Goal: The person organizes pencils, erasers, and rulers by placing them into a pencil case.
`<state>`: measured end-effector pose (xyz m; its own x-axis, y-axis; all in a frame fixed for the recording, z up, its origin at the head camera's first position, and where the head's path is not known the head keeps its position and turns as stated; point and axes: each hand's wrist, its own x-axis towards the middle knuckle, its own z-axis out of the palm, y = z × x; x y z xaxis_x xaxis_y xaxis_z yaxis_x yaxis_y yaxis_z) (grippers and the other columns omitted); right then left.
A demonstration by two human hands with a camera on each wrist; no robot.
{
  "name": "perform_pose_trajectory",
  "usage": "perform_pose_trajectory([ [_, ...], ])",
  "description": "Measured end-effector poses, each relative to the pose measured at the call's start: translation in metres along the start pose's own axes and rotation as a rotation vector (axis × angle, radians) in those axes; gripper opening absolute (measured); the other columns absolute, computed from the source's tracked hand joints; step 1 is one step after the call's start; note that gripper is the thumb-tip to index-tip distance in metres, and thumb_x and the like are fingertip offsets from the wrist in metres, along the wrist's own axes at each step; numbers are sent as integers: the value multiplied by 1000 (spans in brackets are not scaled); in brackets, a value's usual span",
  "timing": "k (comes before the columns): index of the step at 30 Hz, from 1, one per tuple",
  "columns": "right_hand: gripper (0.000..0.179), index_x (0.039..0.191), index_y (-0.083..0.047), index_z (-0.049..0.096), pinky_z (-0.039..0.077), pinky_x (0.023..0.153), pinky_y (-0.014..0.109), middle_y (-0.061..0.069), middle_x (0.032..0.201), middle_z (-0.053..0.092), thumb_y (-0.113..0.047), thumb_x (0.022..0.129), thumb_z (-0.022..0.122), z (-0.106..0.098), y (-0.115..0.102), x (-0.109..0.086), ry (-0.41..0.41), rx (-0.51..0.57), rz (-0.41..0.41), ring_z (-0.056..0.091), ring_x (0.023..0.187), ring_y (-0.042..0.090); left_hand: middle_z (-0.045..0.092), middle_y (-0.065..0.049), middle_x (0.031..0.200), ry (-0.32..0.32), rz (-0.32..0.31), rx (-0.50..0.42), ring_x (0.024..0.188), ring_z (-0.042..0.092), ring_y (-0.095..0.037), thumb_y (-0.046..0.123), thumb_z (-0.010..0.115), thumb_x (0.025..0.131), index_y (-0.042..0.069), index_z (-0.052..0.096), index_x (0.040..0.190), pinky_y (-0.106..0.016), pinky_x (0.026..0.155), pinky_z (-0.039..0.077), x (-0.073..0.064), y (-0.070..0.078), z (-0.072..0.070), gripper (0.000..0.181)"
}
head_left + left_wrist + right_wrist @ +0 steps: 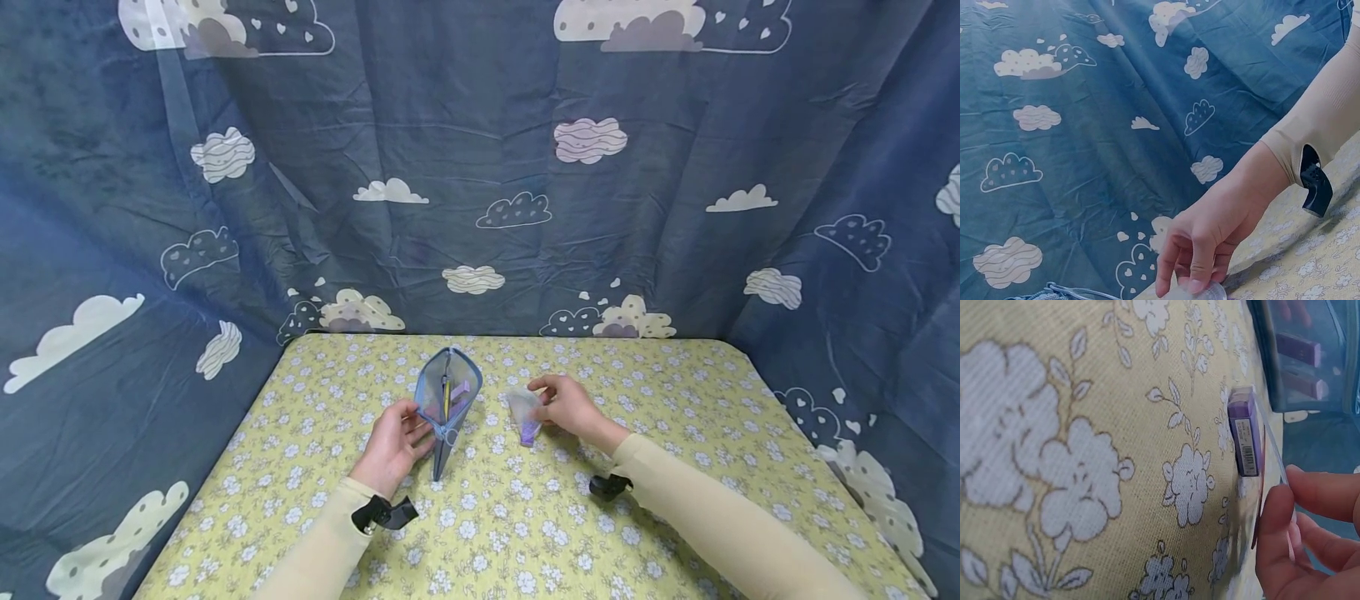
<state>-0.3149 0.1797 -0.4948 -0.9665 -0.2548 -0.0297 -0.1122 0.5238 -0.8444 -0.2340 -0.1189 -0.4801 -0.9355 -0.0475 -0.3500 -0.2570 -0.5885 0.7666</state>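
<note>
My left hand (392, 446) holds a blue mesh zip pouch (430, 392) at its left side, the thumb near the rim. The pouch stands with its mouth open. Inside are a yellow pencil-like stick (446, 400) and purple blocks (1300, 350). To its right, my right hand (566, 406) pinches a thin, clear flat plastic piece (521, 403) between thumb and fingers; the right wrist view shows it almost edge-on. Close beside that piece is a small purple block (1244, 434) with a barcode label. In the left wrist view only the pouch's edge (1054, 292) shows.
A yellow flowered cloth (600, 533) covers the table. Dark blue curtains (465, 225) with cloud prints hang behind it and at both sides. Each wrist carries a black strap-on device (384, 512).
</note>
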Motion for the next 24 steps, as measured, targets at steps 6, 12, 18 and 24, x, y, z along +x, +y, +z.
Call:
perform_pose_trajectory([
  [6,48,135,1,59,51,61,40,16,91,60,5,88,71,-5,5,-4,-62,99,16,57,67,27,48,-24,121,3,-2,0,132,42,-45,12,49,98,7,46,92,-59,112,29,0,0,2,10],
  [12,45,135,0,59,54,67,42,16,88,61,5,91,67,-10,4,-6,-87,190,61,61,71,31,51,-20,113,-11,-6,-4,130,43,-44,12,50,99,7,47,88,-58,110,32,0,1,4,12],
  [18,43,134,1,59,50,65,43,17,85,62,5,91,65,-12,-2,-8,-83,263,94,58,67,30,52,-20,118,-36,-11,-14,130,41,-43,12,48,100,8,46,88,-59,110,31,-2,2,5,13],
  [24,40,134,1,59,45,62,42,14,78,59,3,94,60,-14,-5,-10,-76,289,84,48,62,23,53,-21,118,-46,-10,-20,127,43,-43,12,47,100,8,47,87,-60,108,33,-2,0,7,14],
])
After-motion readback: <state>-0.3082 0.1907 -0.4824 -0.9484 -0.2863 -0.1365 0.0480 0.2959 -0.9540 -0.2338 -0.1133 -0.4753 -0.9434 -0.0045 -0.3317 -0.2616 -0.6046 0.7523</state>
